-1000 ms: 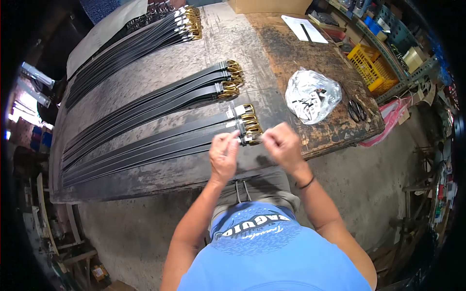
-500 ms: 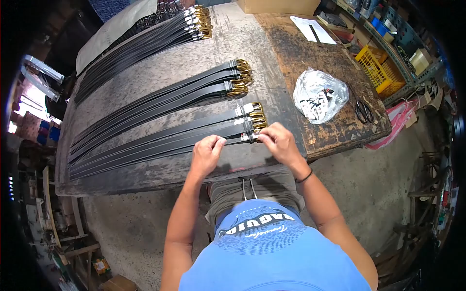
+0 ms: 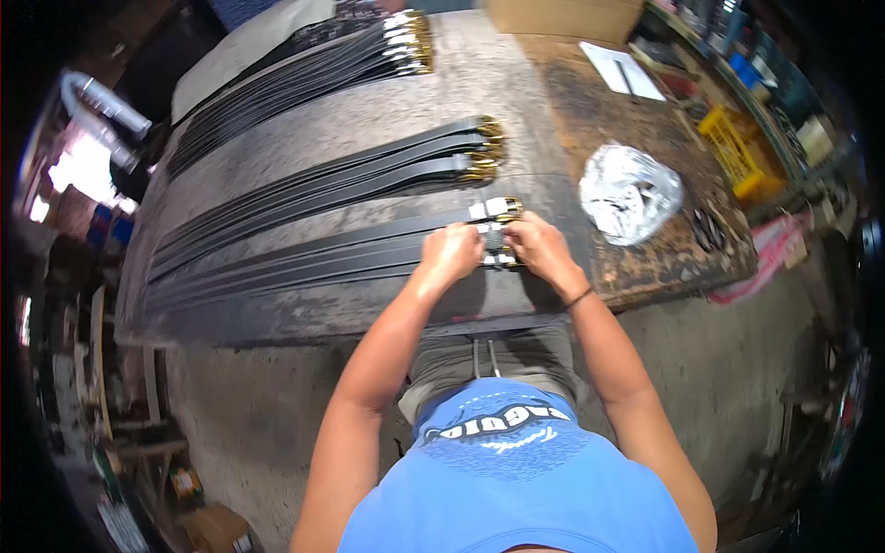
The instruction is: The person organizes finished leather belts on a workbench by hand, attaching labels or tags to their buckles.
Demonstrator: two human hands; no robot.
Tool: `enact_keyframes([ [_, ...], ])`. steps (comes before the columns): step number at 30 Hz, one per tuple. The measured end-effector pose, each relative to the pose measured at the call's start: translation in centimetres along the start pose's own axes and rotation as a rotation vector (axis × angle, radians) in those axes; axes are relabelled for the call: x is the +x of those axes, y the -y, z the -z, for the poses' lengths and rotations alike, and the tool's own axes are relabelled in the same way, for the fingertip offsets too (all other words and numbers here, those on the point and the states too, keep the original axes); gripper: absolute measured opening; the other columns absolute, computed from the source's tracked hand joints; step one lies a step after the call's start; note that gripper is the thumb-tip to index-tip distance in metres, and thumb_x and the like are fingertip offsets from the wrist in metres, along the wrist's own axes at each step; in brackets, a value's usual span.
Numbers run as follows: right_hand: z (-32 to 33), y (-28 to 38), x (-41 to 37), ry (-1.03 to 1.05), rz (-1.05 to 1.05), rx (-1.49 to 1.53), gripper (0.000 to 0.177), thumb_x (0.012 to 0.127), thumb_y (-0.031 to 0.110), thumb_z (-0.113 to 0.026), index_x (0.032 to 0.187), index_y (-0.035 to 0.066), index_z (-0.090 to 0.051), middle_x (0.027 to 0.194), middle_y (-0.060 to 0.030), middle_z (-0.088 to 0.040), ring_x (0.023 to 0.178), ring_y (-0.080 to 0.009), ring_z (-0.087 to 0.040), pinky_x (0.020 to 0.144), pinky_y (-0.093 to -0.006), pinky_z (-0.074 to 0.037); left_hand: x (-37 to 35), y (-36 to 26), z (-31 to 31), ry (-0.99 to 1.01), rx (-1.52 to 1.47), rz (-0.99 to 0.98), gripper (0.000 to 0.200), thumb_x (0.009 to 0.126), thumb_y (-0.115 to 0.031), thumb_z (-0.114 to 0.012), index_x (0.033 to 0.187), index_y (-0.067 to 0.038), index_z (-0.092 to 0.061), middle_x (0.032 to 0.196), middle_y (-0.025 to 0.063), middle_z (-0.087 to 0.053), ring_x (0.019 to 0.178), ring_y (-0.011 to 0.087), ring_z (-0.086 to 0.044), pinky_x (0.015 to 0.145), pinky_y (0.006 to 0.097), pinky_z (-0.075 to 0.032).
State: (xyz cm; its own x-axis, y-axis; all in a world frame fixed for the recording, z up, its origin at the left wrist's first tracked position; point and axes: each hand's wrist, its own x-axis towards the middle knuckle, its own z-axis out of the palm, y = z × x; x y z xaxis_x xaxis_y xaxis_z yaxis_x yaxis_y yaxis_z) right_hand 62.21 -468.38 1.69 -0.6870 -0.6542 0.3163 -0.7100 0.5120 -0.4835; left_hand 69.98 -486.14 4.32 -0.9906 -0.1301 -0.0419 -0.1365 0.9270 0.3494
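Observation:
Black belts with brass-coloured buckles lie in groups across the table. In the nearest group, my left hand (image 3: 453, 252) is closed on a belt (image 3: 392, 250) just behind its buckle end. My right hand (image 3: 541, 247) pinches at the buckle end of that belt, its fingertips covering part of the buckle. White tags and a dark textured strip show between the two hands. A second group of belts (image 3: 369, 168) rests behind, its buckles (image 3: 489, 147) pointing right. Blur hides the finer details.
A larger row of belts (image 3: 304, 97) lies at the back of the table. To the right are a clear plastic bag (image 3: 631, 195) of labels, black scissors (image 3: 708, 229) and a white paper (image 3: 619, 72). A yellow crate (image 3: 735, 152) stands beyond the table edge.
My left hand has moved right along the belt to its buckle end, close to my right hand. My right hand has shifted slightly toward the back. The camera view has turned a little.

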Motion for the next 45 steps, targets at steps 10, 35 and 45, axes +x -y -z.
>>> enact_keyframes([
  [10, 0.2, 0.4, -0.1, -0.219, -0.064, 0.241, 0.007, 0.086, 0.009, -0.061, 0.088, 0.002, -0.061, 0.082, -0.0117, -0.059, 0.076, -0.025, -0.06, 0.07, -0.0346, -0.048, -0.9, 0.3, -1.1, -0.166, -0.918, 0.009, 0.032, 0.077, -0.032, -0.073, 0.086, -0.002, -0.063, 0.072, 0.0095, -0.062, 0.068, 0.0192, -0.059, 0.064, 0.0359, -0.049],
  [35, 1.3, 1.3, -0.5, 0.116, -0.173, 0.57, 0.014, 0.096, 0.006, -0.057, 0.106, -0.001, -0.063, 0.091, 0.0023, -0.059, 0.077, -0.0038, -0.051, 0.066, -0.0187, -0.041, -0.7, -1.1, -6.7, -0.448, -1.114, -0.082, 0.023, 0.088, -0.021, -0.056, 0.094, 0.001, -0.062, 0.086, 0.0201, -0.066, 0.085, 0.0346, -0.065, 0.075, 0.0423, -0.051],
  [45, 1.5, 1.0, 0.3, 0.158, -0.093, 0.499, 0.016, 0.095, 0.002, -0.056, 0.11, -0.001, -0.06, 0.098, -0.0032, -0.064, 0.089, -0.0097, -0.058, 0.081, -0.0237, -0.046, -1.1, -1.4, -6.1, -0.389, -1.088, -0.054, 0.021, 0.086, -0.017, -0.056, 0.094, 0.002, -0.061, 0.084, 0.0222, -0.066, 0.084, 0.0367, -0.066, 0.073, 0.0435, -0.051],
])
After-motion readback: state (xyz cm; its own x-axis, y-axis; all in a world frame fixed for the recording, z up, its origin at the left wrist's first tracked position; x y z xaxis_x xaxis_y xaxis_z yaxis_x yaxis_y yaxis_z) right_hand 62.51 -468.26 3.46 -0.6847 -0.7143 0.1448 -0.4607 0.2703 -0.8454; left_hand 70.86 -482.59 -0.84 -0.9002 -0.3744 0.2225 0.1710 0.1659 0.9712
